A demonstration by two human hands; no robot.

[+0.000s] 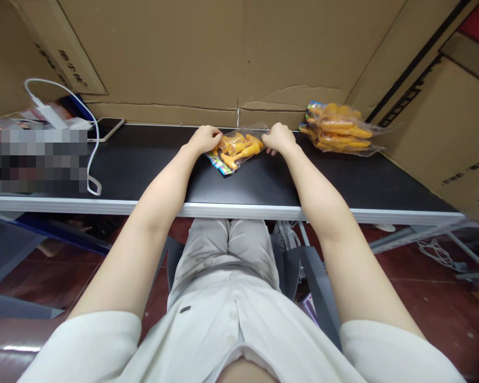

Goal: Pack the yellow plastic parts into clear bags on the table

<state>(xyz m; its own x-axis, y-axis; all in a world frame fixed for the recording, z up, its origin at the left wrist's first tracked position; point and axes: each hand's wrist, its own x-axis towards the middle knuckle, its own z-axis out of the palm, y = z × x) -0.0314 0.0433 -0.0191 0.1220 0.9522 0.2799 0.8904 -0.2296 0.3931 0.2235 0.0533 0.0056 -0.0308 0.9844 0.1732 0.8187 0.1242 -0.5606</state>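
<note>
A clear plastic bag (pixel 239 149) of orange-yellow plastic pieces, perhaps toy tools, lies on the black tabletop with its colourful printed header tilted toward me. My left hand (pixel 206 139) is closed on the left end of this bag, beside the header. At the opposite end, the fingers of my right hand (pixel 279 139) pinch the clear film. The fingertips of both hands are partly hidden. Right of my right hand rests a stack of similar filled bags (pixel 339 127), apart from it.
Cardboard panels (pixel 239 53) wall off the back and sides of the table (pixel 151 175). On the left are a phone (pixel 109 128), a white cable (pixel 93 159) and a blurred-out area. The metal table edge (pixel 243 211) runs above my lap.
</note>
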